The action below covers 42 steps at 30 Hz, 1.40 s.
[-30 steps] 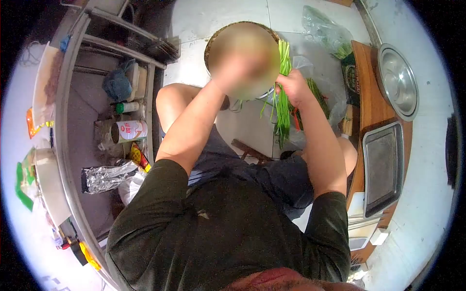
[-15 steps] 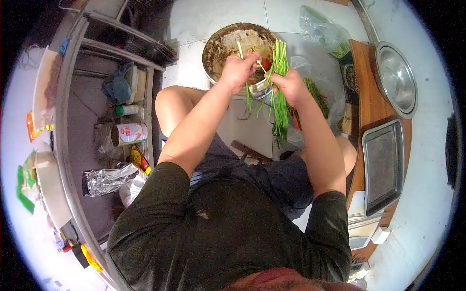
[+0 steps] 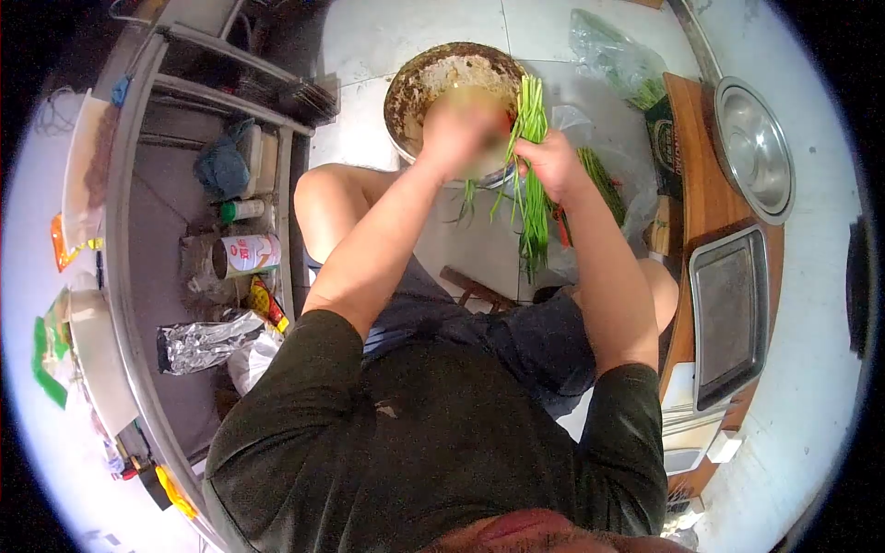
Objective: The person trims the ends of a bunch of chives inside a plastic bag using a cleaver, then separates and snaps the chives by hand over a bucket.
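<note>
Right hand [image 3: 555, 169]: fingers [image 3: 525, 152] closed around green stalks [image 3: 532, 207]; left hand [image 3: 450, 138] over pan [image 3: 404, 88]; fingers blurred, cannot tell grip.

Smooth stalks [image 3: 532, 207], rough-crusted pot [image 3: 406, 97], glossy metal bowl [image 3: 756, 152], matt cloth shirt [image 3: 442, 442].

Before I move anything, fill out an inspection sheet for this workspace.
Surface: pale tiled floor, bare in places.
Job's things: green stalks in a bunch; round basin with a stained, crusted inside.
Clutter: on the left shelf, a printed can, crumpled foil and a blue bag.
Hands: right hand closed around the bunch; left hand at the basin, blurred, grip unclear.
Cables: none identifiable for certain.
Surroundings: on the right, a wooden top, steel bowl and grey tray.
</note>
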Motion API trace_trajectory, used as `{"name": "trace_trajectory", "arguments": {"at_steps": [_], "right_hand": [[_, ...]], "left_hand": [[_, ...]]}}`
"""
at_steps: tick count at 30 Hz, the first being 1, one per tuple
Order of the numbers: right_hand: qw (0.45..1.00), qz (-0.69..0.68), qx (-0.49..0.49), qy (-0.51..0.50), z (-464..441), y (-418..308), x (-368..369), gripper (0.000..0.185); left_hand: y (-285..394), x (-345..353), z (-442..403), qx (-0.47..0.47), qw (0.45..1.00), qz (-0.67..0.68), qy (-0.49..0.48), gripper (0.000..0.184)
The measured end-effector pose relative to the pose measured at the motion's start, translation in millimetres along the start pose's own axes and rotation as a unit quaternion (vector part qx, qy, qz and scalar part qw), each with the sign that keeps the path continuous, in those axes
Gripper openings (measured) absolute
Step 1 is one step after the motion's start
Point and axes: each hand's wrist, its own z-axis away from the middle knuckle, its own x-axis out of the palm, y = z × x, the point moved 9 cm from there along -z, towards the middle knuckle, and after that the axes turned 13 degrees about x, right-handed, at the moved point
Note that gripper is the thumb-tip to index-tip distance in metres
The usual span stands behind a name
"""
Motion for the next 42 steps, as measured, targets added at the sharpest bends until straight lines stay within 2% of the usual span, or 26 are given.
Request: {"name": "trace_trajectory", "arguments": {"at_steps": [2, 3, 6, 7, 10, 11, 14, 15, 18, 19, 22, 23, 26, 27, 30, 33, 36, 39, 42], "right_hand": [[1.0, 0.005, 0.014, 0.009, 3.3, -1.4, 0.4, 0.013], [1.0, 0.007, 0.021, 0.013, 4.3, -1.2, 0.2, 0.012], [1.0, 0.011, 0.008, 0.005, 3.4, -1.8, -1.6, 0.013], [1.0, 0.013, 0.007, 0.01, 1.2, 0.6, -3.8, 0.013], [1.0, 0.01, 0.007, 0.013, -3.9, 4.8, -5.9, 0.014], [1.0, 0.003, 0.01, 0.009, -2.3, 2.6, -4.3, 0.013], [1.0, -0.013, 0.01, -0.004, 0.5, -2.1, 0.0, 0.013], [1.0, -0.015, 0.009, -0.009, 0.9, -2.8, 1.5, 0.013], [0.997, -0.068, 0.014, -0.043, -1.3, 2.8, 5.9, 0.013], [0.997, -0.065, 0.018, -0.044, -1.2, 3.1, 5.5, 0.013], [0.997, -0.058, 0.032, -0.039, 0.1, 4.8, 4.6, 0.012], [0.997, -0.054, 0.036, -0.032, 0.2, 5.1, 3.8, 0.011], [0.999, -0.04, 0.029, -0.015, -0.3, 5.4, 1.5, 0.011], [0.999, -0.036, 0.023, -0.01, -0.8, 5.8, 0.8, 0.011], [0.999, -0.029, 0.021, -0.01, -3.6, 9.2, 0.3, 0.011], [1.0, -0.003, 0.023, 0.0, -7.6, 13.4, -2.0, 0.014], [0.998, 0.063, 0.007, 0.03, -4.8, 8.3, -3.2, 0.013], [0.994, 0.097, 0.006, 0.05, -3.4, 8.1, -4.4, 0.013], [0.999, 0.046, 0.024, 0.004, 0.7, 7.7, 3.1, 0.017]], "left_hand": [[-9.1, 0.2, 7.9, -0.138, 0.985, 0.088, 0.057, 0.013], [-4.1, -4.0, 2.8, -0.115, 0.99, 0.058, 0.06, 0.017], [-9.1, -24.9, -4.6, -0.141, 0.977, 0.056, 0.149, 0.022], [-20.3, -29.9, -8.2, -0.15, 0.972, 0.093, 0.158, 0.027], [-13.4, -28.4, 1.9, -0.209, 0.968, -0.002, 0.14, 0.029], [-8.2, -18.9, 5.8, -0.212, 0.974, -0.007, 0.085, 0.036], [-12.0, 14.5, 17.5, -0.209, 0.973, 0.095, -0.04, 0.04], [-5.9, 24.5, 19.1, -0.189, 0.974, 0.113, -0.055, 0.038], [-6.8, 10.6, 15.1, -0.188, 0.976, 0.104, 0.037, 0.027], [-11.7, 12.3, 7.0, -0.135, 0.972, 0.181, 0.059, 0.026], [6.7, 13.1, 4.2, -0.124, 0.984, 0.122, 0.036, 0.028], [16.8, 10.0, 0.4, -0.082, 0.996, 0.043, 0.014, 0.024], [46.9, 25.0, 1.6, -0.006, 0.997, -0.054, -0.047, 0.019], [46.0, 28.9, 2.1, -0.026, 0.995, -0.059, -0.07, 0.02], [48.7, 28.3, -0.8, 0.006, 0.994, -0.09, -0.062, 0.018], [40.6, 25.4, -2.4, -0.029, 0.99, -0.115, -0.072, 0.018], [42.5, 24.6, -4.4, -0.029, 0.983, -0.163, -0.078, 0.018], [43.7, 21.7, -7.5, -0.002, 0.983, -0.175, -0.053, 0.017], [42.4, 18.3, -6.6, -0.022, 0.993, -0.112, -0.035, 0.016]]}}
